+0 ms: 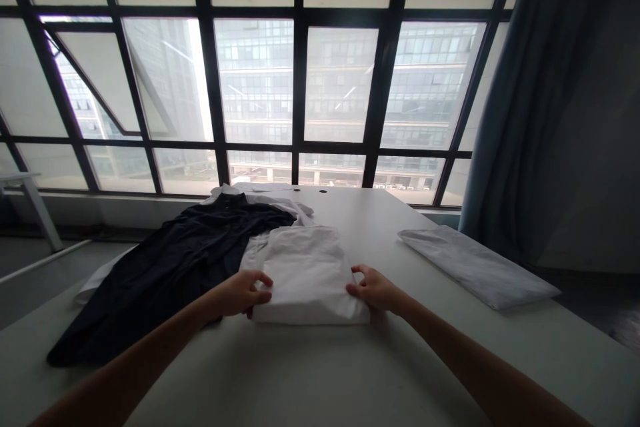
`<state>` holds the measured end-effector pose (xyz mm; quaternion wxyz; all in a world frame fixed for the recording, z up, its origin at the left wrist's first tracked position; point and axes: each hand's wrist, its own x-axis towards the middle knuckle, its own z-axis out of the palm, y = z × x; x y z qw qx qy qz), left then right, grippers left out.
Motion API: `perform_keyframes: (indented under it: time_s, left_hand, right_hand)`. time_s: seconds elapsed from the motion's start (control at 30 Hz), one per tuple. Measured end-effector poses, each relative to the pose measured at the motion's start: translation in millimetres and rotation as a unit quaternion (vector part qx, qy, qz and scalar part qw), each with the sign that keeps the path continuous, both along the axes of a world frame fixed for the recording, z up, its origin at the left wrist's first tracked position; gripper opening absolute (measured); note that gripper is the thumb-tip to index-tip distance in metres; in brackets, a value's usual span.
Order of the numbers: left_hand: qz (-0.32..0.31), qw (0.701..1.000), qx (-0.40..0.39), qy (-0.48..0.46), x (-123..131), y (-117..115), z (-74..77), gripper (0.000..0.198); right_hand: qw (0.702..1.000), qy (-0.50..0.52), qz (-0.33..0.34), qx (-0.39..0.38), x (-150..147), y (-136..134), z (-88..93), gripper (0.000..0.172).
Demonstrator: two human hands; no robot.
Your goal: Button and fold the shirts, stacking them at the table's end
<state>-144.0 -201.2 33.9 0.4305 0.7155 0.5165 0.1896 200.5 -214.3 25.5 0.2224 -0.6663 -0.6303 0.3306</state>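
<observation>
While the left hand [245,293] curls its fingers over the near left corner of the folded white garment [307,270], the right hand [374,289] pinches the near right edge, so both hands are clamped on the same bundle, one at each side. The garment lies flat on the desk [320,373] between the two hands, folded into a thick rectangle whose far end reaches away from them.

Judging by the grip, the work is at the stage of squaring up or taking hold of a finished fold. Any lift or slide from here would call for both hands to move together and level, with the fingers under the bottom layer, or the stacked layers may slip apart.

Just beyond and outside the left hand a dark garment [175,267] is spread loosely, touching the bundle's far left corner, with a crumpled white garment [280,203] showing past it. Well out past the right hand a folded pale cloth [475,267] lies by itself near the desk edge, below a blue-grey curtain [540,113]. Ahead of both hands stands a gridded window [300,80].

No brand, label or writing can be read on any of the cloth.
</observation>
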Motion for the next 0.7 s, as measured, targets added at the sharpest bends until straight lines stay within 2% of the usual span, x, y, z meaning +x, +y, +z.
perform_keyframes:
  time_s: [0.1, 0.2, 0.3, 0.4, 0.47, 0.57, 0.63, 0.7]
  left_hand:
    - [-0.002, 0.996, 0.033, 0.078, 0, -8, -5.7, 0.054]
    - [0.011, 0.96, 0.166, 0.223, 11, -20, 1.5, 0.04]
    - [-0.003, 0.903, 0.304, 0.304, 36, -33, 13.3, 0.026]
    - [-0.076, 0.879, 0.401, 0.246, 64, -38, 7.6, 0.037]
    - [-0.107, 0.88, 0.412, 0.212, 75, -35, -8.2, 0.05]
    - [-0.116, 0.899, 0.361, 0.218, 75, -25, -33.2, 0.061]
    - [-0.122, 0.905, 0.334, 0.235, 68, -21, -41.1, 0.069]
    - [-0.133, 0.903, 0.325, 0.248, 62, -19, -42.0, 0.074]
  right_hand:
    - [0.999, -0.03, 0.018, 0.009, -1, -3, 0.6, 0.054]
    - [0.987, -0.152, 0.023, 0.037, -9, -10, 5.0, 0.054]
    - [0.933, -0.318, 0.04, 0.166, -31, -18, 8.0, 0.045]
    - [0.882, -0.329, 0.152, 0.303, -63, -19, 3.8, 0.041]
    - [0.878, -0.294, 0.22, 0.307, -82, -14, -3.1, 0.046]
    - [0.895, -0.264, 0.261, 0.245, -93, -2, -14.6, 0.052]
    - [0.903, -0.249, 0.277, 0.215, -89, 4, -19.8, 0.057]
    - [0.906, -0.242, 0.287, 0.197, -80, 7, -22.4, 0.062]
